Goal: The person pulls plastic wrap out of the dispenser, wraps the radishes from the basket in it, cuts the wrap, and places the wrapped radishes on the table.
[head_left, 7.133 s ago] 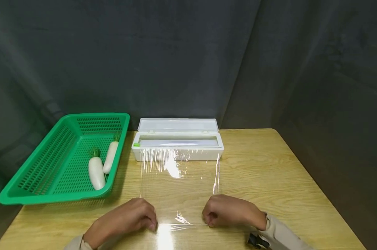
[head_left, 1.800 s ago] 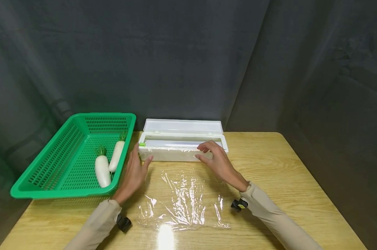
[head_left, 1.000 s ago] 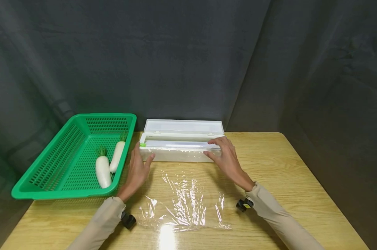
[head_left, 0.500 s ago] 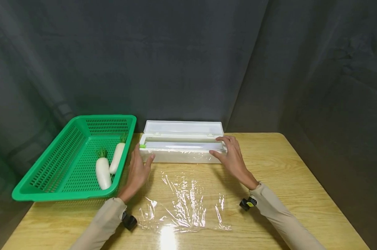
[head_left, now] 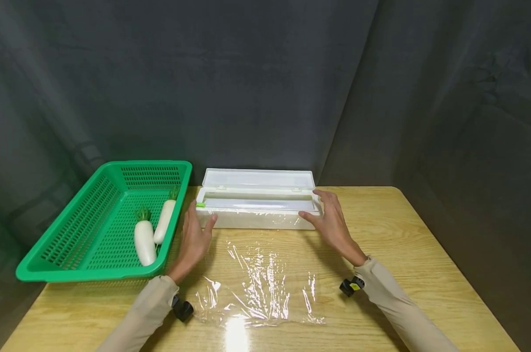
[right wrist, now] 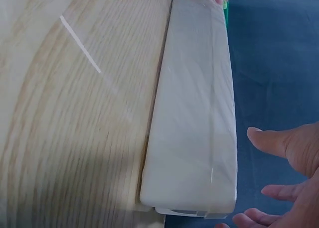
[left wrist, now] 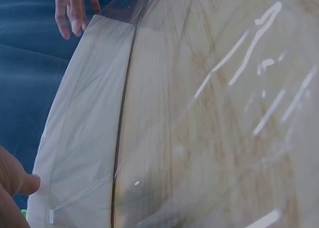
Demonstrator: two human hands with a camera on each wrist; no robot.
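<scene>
Box sits off centre toward 6 o'clock. Forearms reach in from 7 and 5 o'clock. Left hand, unclenched, thumb apart, touches its 9 o'clock end; right hand, released, spreads at 3 o'clock, contact unclear.

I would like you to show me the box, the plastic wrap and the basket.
Box (head_left: 258, 178), head view, its open lid.
Plastic wrap (head_left: 267, 288), head view, middle of the sheet.
Basket (head_left: 89, 275), head view, its front rim.
</scene>
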